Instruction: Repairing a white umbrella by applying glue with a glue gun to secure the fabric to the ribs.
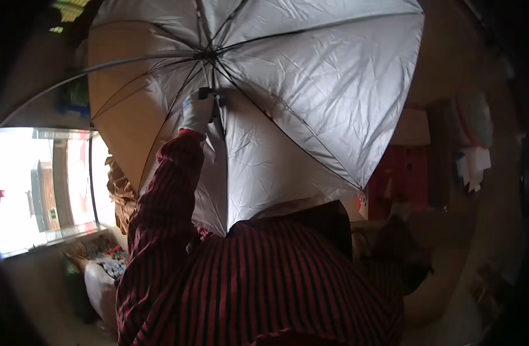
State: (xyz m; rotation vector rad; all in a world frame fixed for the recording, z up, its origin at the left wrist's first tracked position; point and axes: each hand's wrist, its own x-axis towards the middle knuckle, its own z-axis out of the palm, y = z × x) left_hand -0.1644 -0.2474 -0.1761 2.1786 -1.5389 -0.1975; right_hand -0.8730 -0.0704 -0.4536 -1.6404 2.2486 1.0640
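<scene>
A large open umbrella point(328, 75) fills the upper middle, its silvery underside and dark ribs facing me. The ribs meet at a dark hub point(206, 56). My left hand point(196, 112), in a pale glove, reaches up just below this hub. Its fingers are closed round a dark part of the umbrella's frame; exactly which part is unclear. From the hub a long dark rod point(74, 78) curves out past the canopy's left edge. On the right, beyond the canopy, a dim pale shape at the end of a dark sleeve looks like my right hand point(400, 210); its fingers are too blurred to read.
A bright window point(40, 190) stands at the left, with crumpled brown paper point(121, 193) beside it. Below are a white bag point(100, 288) and a patterned multicoloured heap point(109, 259). At the right are a red cabinet-like block point(400, 173) and a pale round object point(476, 118).
</scene>
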